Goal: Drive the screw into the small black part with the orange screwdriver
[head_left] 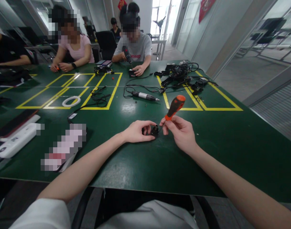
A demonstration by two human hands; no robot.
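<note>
My left hand pinches a small black round part that rests on the green table. My right hand grips a screwdriver with an orange and black handle, tilted up to the right. The screwdriver's thin shaft points down at the black part. Both hands are closed and sit close together near the table's middle.
A silver and black electric screwdriver with its cable lies beyond my hands. A tangle of black cables sits at the far right. A white ring lies inside yellow tape lines. White devices lie at left. Three people sit across the table.
</note>
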